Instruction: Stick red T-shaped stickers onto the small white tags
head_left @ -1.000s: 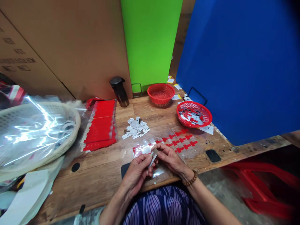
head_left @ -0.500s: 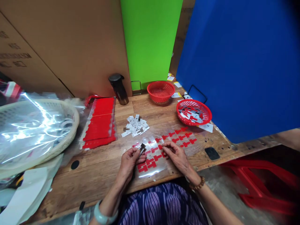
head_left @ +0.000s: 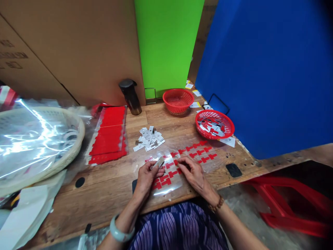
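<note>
My left hand (head_left: 147,178) pinches a small flat metal plate (head_left: 159,161) between thumb and fingers, its pale grey face showing. It is held over a clear sheet of red T-shaped stickers (head_left: 165,180) lying on the table. My right hand (head_left: 194,173) is over the same sheet, thumb and forefinger drawn together near a row of stickers; whether anything is between the fingertips I cannot make out. Beyond my hands lies a loose pile of white and grey plates (head_left: 149,138). A red basket (head_left: 229,130) at the right holds similar plates with red pieces on them.
Another red basket (head_left: 178,100) stands at the back, beside a dark bottle (head_left: 131,97). Stacked red sticker sheets (head_left: 108,132) lie to the left, near a large white basket (head_left: 79,139) covered in clear plastic. Green (head_left: 166,45) and blue (head_left: 260,76) boards rise behind.
The plate in my left hand has turned from a dark look to its pale grey face. My right hand stays over the sticker sheet, its fingers slightly shifted. The whole view has shifted slightly.
</note>
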A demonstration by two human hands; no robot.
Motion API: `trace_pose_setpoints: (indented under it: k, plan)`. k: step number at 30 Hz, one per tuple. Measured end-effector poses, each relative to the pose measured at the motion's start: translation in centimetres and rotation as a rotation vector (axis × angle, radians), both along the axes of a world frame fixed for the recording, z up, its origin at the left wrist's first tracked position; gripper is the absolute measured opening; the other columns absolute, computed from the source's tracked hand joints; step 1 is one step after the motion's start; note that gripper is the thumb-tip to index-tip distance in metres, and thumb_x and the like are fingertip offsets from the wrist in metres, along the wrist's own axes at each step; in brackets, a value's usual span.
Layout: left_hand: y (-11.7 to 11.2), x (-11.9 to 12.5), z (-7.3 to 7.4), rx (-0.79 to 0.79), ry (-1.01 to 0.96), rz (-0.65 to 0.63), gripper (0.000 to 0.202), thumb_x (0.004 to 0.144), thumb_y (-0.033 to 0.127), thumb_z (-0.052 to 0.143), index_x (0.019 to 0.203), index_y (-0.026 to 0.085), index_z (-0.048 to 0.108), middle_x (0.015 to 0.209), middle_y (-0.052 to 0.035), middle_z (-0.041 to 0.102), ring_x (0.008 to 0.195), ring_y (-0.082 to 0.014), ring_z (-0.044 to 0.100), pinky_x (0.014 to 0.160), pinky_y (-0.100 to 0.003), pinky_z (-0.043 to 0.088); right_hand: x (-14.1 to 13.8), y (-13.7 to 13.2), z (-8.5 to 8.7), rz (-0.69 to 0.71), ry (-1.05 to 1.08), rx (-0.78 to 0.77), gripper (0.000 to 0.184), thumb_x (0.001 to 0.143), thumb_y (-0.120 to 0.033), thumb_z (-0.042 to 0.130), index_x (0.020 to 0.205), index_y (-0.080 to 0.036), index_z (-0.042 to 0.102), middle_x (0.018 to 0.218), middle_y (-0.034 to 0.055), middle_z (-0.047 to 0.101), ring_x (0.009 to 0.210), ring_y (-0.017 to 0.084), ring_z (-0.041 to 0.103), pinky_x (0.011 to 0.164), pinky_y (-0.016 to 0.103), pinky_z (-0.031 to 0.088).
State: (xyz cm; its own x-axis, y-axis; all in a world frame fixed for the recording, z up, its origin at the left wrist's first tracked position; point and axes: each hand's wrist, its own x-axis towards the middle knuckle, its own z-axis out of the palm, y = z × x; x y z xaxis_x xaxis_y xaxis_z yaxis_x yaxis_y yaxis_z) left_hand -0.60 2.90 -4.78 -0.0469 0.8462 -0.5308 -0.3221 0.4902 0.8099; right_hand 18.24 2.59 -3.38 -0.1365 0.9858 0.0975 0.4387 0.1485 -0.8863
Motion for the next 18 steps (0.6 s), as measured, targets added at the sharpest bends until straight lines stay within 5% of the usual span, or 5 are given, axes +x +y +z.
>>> trace_pose_setpoints:
  k: [7,18]
  plan:
    - [-0.3,0.0,0.0,0.016,-0.011,-0.021,0.037,0.06,0.032,0.077,0.085,0.01,0.061,0.066,-0.0064,0.071,0.058,-0.0145,0.068,0.059,-0.021,0.055,-1.3,-3.0,0.2,0.138,-0.184,-0.065,0.011,0.086,-0.012,0.046,0.083,-0.02,0.053,0.082,0.0013,0.055,0.077,0.015,0.054,0.073,0.029,0.042]
    - [-0.7,-0.6,0.0,0.086,0.096,-0.008,0.028,0.069,0.027,0.07,0.089,0.01,0.061,0.07,-0.0055,0.071,0.062,-0.0136,0.068,0.064,-0.022,0.054,-3.2,-3.6,-1.0,0.213,-0.285,0.002,0.011,0.085,-0.012,0.048,0.091,-0.019,0.053,0.088,0.0042,0.054,0.085,0.018,0.053,0.079,0.031,0.042]
